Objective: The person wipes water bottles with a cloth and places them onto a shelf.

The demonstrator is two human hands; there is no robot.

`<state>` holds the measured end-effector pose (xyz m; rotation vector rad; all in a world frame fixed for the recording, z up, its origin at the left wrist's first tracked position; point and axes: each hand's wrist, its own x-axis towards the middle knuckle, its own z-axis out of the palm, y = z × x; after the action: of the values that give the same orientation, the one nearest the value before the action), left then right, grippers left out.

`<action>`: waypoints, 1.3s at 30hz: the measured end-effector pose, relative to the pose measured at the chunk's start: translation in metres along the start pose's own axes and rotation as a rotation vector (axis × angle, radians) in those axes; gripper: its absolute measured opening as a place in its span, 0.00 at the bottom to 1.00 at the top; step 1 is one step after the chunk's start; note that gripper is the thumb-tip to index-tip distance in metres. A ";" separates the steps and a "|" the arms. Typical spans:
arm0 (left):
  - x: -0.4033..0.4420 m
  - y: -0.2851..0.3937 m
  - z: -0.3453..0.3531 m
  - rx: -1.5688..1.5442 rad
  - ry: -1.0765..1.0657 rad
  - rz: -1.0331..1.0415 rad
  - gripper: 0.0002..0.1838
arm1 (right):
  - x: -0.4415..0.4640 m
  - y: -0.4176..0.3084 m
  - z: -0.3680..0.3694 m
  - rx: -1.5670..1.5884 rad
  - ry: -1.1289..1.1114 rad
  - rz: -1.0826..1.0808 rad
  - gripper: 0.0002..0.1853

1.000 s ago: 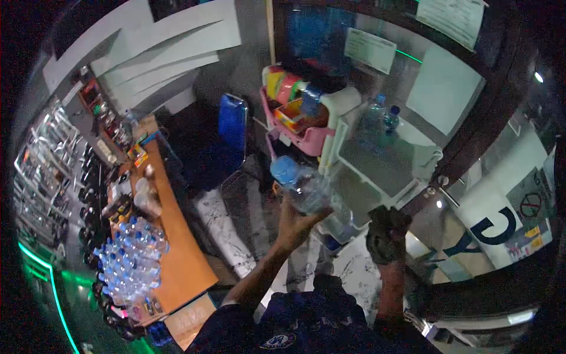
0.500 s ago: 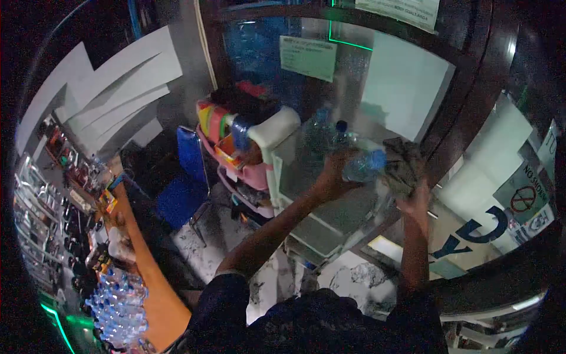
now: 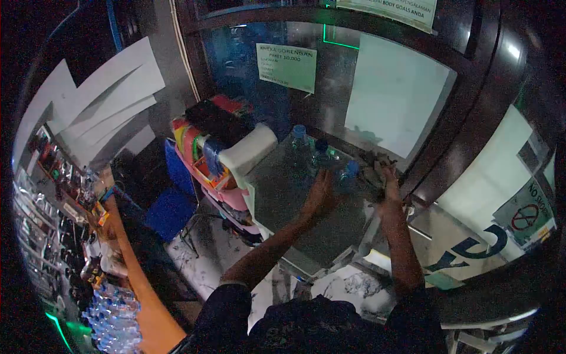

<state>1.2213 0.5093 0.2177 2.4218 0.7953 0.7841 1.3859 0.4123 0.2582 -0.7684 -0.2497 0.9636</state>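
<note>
My left hand [image 3: 323, 196] is around a clear plastic bottle with a blue cap [image 3: 351, 169], over the far part of a grey-topped cabinet [image 3: 289, 194]. Most of that bottle's body is dim and blurred. My right hand [image 3: 389, 187] is closed on a dark crumpled cloth [image 3: 372, 172], just right of the bottle. Beyond my left hand, a bottle with a dark cap [image 3: 321, 148] and another with a light blue cap [image 3: 299, 137] stand upright on the cabinet top.
Left of the cabinet are a pink basket [image 3: 236, 199] with colourful packets and a blue chair [image 3: 171, 212]. Many bottles [image 3: 112, 318] crowd beside an orange counter [image 3: 147, 307] at lower left. A glass panel with a paper sign [image 3: 286, 68] rises behind the cabinet.
The view has turned right, towards the cabinet. My left hand has carried the bottle from near my body to the cabinet's far side. The cloth in my right hand has moved forward beside it.
</note>
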 end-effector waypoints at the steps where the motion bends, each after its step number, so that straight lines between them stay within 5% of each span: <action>1: 0.001 0.008 -0.013 0.002 -0.039 -0.056 0.42 | -0.003 0.001 0.007 0.005 0.008 -0.042 0.16; 10: 0.006 0.005 -0.012 0.257 0.170 0.104 0.49 | -0.030 -0.003 0.017 0.075 0.007 -0.170 0.15; 13: 0.005 0.005 -0.015 0.250 0.170 0.105 0.51 | -0.022 -0.001 0.001 0.224 -0.163 -0.100 0.14; 16: 0.003 0.003 -0.016 0.189 0.149 0.116 0.52 | -0.016 0.005 -0.001 0.060 -0.016 -0.186 0.15; 18: 0.004 0.010 -0.022 0.193 0.076 0.049 0.52 | -0.012 0.010 -0.012 -0.636 -0.072 -0.598 0.16; 20: 0.002 0.019 -0.034 0.160 0.043 -0.001 0.50 | -0.016 0.010 -0.015 -0.639 -0.067 -0.595 0.17; 22: -0.007 0.020 -0.040 0.109 0.103 0.006 0.46 | -0.054 -0.006 0.027 0.045 0.002 -0.171 0.19; 26: -0.022 -0.009 -0.035 0.027 0.366 0.142 0.34 | -0.073 0.010 0.020 0.204 -0.211 -0.218 0.25; 28: -0.052 0.005 -0.072 -0.134 0.365 0.070 0.27 | -0.097 0.014 0.033 0.320 -0.422 -0.147 0.26; 31: -0.121 0.005 -0.101 -0.888 0.424 -0.149 0.21 | -0.156 0.037 0.077 0.319 -0.375 -0.197 0.26; 33: -0.177 -0.016 -0.114 -0.968 0.383 -0.331 0.17 | -0.177 0.066 0.086 0.357 -0.328 -0.131 0.26; 36: -0.263 -0.037 -0.137 -0.915 0.471 -0.468 0.15 | -0.201 0.120 0.101 0.277 -0.432 0.155 0.25; 39: -0.338 -0.057 -0.139 -0.838 0.723 -0.459 0.12 | -0.190 0.190 0.100 0.494 -0.628 0.799 0.24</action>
<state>0.8843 0.3666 0.1614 1.1491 0.9590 1.4473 1.1046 0.3693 0.2248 -0.0575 -0.2307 1.9337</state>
